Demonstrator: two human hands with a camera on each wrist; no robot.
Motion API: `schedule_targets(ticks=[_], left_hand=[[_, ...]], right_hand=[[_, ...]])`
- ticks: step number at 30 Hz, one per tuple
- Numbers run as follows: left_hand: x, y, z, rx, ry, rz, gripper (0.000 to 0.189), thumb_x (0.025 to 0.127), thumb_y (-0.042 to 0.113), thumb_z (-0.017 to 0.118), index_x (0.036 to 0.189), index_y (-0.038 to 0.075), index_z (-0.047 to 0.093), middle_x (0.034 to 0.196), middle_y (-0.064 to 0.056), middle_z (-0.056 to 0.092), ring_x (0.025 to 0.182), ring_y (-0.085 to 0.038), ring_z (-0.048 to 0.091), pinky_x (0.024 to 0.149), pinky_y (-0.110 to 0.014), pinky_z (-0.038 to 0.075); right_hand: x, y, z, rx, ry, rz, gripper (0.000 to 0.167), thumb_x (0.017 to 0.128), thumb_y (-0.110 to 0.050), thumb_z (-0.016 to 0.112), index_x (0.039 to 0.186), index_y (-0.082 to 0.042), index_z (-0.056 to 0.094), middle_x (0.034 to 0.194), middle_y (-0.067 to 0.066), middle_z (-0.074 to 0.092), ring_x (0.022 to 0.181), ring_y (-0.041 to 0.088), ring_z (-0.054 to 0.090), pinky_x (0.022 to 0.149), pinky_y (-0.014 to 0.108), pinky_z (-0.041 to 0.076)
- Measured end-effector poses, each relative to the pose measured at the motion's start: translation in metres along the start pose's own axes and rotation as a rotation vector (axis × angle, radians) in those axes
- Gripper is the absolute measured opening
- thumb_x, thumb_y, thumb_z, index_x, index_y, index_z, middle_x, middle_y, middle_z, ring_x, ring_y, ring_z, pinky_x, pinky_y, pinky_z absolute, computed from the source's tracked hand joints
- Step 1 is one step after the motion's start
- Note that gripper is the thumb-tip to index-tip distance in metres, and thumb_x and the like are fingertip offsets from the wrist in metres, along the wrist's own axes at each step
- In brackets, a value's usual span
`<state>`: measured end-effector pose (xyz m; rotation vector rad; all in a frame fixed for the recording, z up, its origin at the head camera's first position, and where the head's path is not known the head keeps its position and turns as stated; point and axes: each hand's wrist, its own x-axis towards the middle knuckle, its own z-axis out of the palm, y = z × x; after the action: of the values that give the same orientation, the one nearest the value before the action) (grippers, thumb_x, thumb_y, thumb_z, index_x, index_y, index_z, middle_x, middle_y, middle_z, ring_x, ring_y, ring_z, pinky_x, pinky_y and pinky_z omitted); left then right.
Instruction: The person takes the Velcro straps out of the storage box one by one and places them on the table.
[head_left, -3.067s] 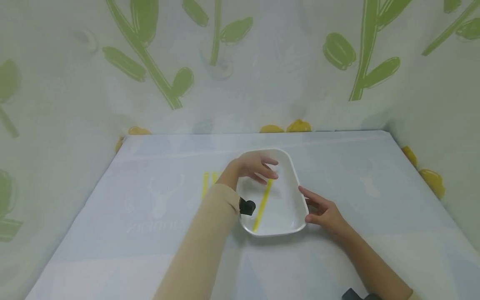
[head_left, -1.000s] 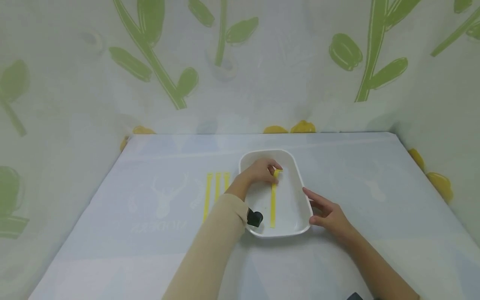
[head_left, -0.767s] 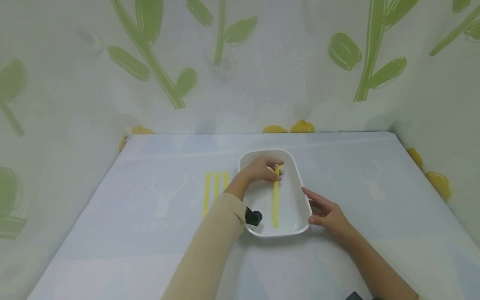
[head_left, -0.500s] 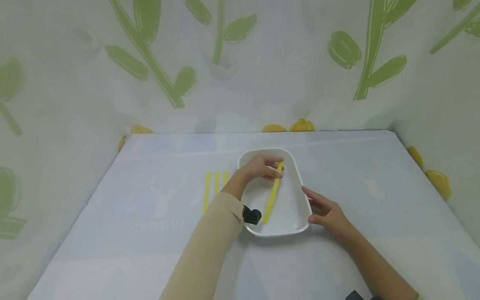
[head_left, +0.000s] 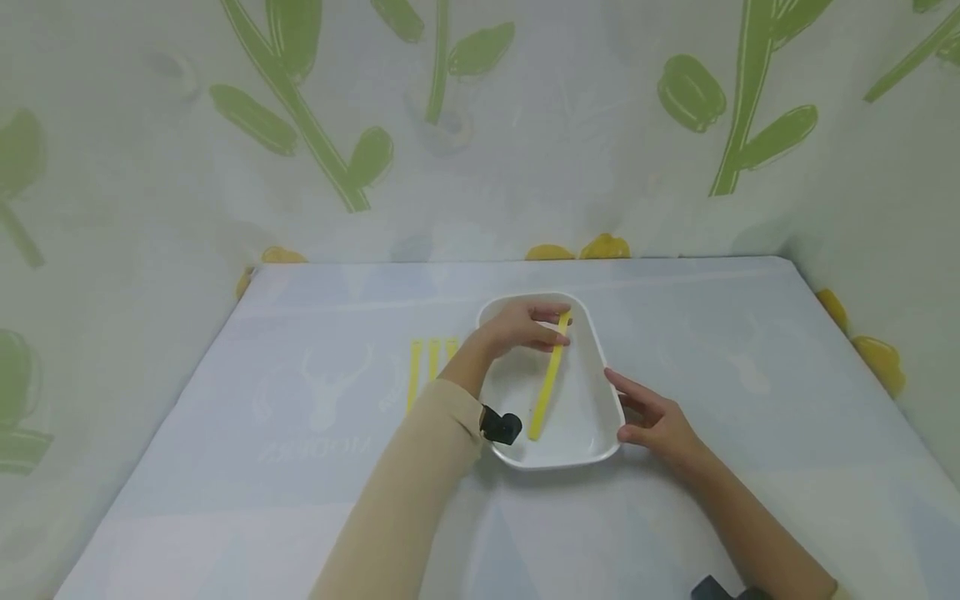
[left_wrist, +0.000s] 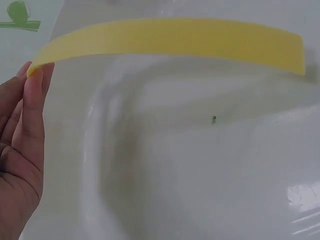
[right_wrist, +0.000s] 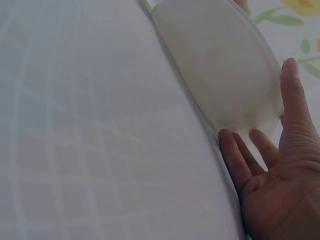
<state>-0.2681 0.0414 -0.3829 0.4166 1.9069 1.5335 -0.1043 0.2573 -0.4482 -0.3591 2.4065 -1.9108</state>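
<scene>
A white rounded tray [head_left: 581,421] sits on the table, its inside also filling much of the left wrist view. Over it, my left hand [head_left: 517,327] pinches a thin yellow strip [head_left: 549,383] at its far end, between thumb and fingers. In the left wrist view the strip [left_wrist: 175,37] bows in an arch above the tray floor, running away from the fingertips. My right hand [head_left: 660,429] rests against the tray's right side. In the right wrist view its fingers [right_wrist: 235,155] touch the outer wall low down, with one digit up near the rim.
Several yellow strips [head_left: 415,367] lie side by side on the table left of the tray, partly hidden by the left forearm. The pale patterned table [head_left: 247,467] reaches back to a cloth wall [head_left: 555,150] printed with green leaves.
The left hand, earlier loose over the strip lying in the tray, has taken its far end and lifted it. The strip's near end has swung left. The right hand stays at the tray's side.
</scene>
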Motion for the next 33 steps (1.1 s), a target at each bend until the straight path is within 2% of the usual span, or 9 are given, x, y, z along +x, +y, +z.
schedule_targets(ticks=[4,8,12,20,25,33], left_hand=[[-0.001,0.005,-0.005,-0.073,0.002,-0.007,0.058,0.080,0.001,0.073,0.134,0.012,0.054,0.132,-0.009,0.056,0.097,-0.016,0.067,0.081,-0.030,0.055],[-0.005,0.010,-0.012,-0.126,0.005,-0.003,0.055,0.083,-0.002,0.068,0.135,0.010,0.053,0.135,-0.011,0.053,0.100,-0.021,0.067,0.084,-0.030,0.054],[-0.009,0.014,-0.020,-0.137,0.007,0.026,0.055,0.084,-0.003,0.066,0.136,0.009,0.051,0.138,-0.014,0.049,0.103,-0.023,0.066,0.086,-0.030,0.053],[-0.019,0.022,-0.037,-0.145,0.029,0.052,0.057,0.086,-0.002,0.064,0.139,0.008,0.047,0.139,-0.012,0.050,0.109,-0.026,0.063,0.089,-0.029,0.051],[-0.024,0.020,-0.049,-0.133,0.056,0.062,0.058,0.086,-0.001,0.065,0.140,0.009,0.047,0.141,-0.012,0.047,0.108,-0.025,0.064,0.090,-0.030,0.051],[-0.038,0.012,-0.069,-0.097,0.100,0.069,0.058,0.087,-0.002,0.063,0.141,0.009,0.045,0.145,-0.012,0.043,0.115,-0.026,0.059,0.096,-0.032,0.047]], right_hand=[[-0.001,-0.002,0.001,-0.023,0.012,0.022,0.072,0.083,-0.014,0.073,0.145,-0.015,0.038,0.145,-0.017,0.040,0.112,-0.009,0.050,0.084,0.020,0.050],[0.000,-0.002,0.001,0.021,0.000,-0.006,0.072,0.082,-0.012,0.074,0.145,-0.010,0.038,0.140,-0.024,0.043,0.111,-0.006,0.052,0.084,0.019,0.050],[0.001,-0.002,-0.001,0.054,-0.015,-0.031,0.072,0.082,-0.010,0.074,0.144,-0.007,0.038,0.136,-0.028,0.044,0.111,-0.004,0.053,0.084,0.018,0.050],[0.002,0.001,-0.002,0.053,-0.024,-0.043,0.073,0.081,-0.007,0.073,0.144,-0.006,0.038,0.137,-0.026,0.044,0.112,-0.004,0.053,0.083,0.018,0.050],[0.002,0.001,-0.002,0.066,-0.029,-0.046,0.072,0.081,-0.007,0.073,0.144,-0.007,0.038,0.136,-0.027,0.045,0.110,-0.003,0.054,0.083,0.018,0.051],[0.002,0.001,0.000,0.087,-0.030,-0.055,0.072,0.080,-0.006,0.074,0.143,-0.005,0.038,0.135,-0.027,0.046,0.111,-0.003,0.054,0.083,0.018,0.051]])
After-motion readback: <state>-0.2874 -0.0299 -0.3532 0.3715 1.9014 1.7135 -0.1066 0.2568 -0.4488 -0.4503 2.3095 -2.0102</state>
